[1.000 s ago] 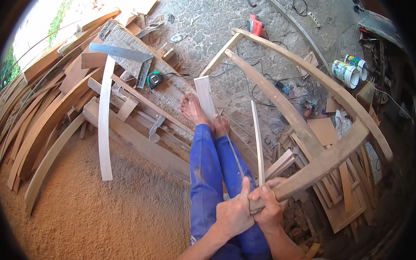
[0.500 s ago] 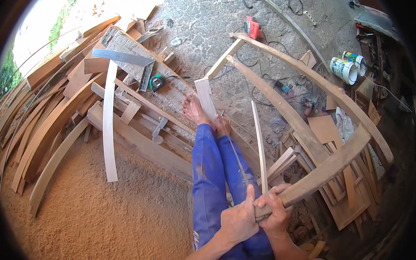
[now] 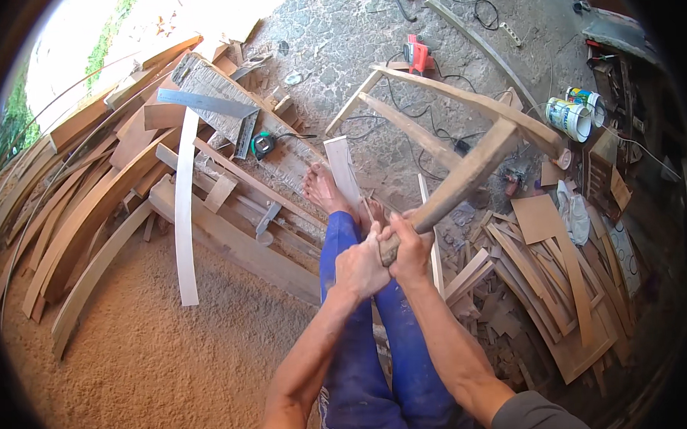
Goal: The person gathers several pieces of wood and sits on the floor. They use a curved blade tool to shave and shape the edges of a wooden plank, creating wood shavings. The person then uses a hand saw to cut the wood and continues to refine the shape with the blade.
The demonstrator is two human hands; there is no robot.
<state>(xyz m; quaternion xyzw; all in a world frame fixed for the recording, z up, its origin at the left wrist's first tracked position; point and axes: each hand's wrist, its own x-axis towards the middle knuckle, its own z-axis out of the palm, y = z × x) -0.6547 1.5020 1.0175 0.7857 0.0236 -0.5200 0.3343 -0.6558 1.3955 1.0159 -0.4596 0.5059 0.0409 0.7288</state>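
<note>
L hand (image 3: 363, 270) and R hand (image 3: 411, 251) had fingers curled tight round the near end of a frame saw (image 3: 463, 176), ctr to upper R of view, prob. mid-cut on the pale board (image 3: 342, 168) by the feet (image 3: 322, 187), next stroke needing a straight, steady pull.

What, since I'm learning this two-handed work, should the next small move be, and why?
Probably draw the wooden frame back a little: the left hand and right hand grip its lower end, the forearms reach well forward, and both hands are near the pale board by the feet.
</note>
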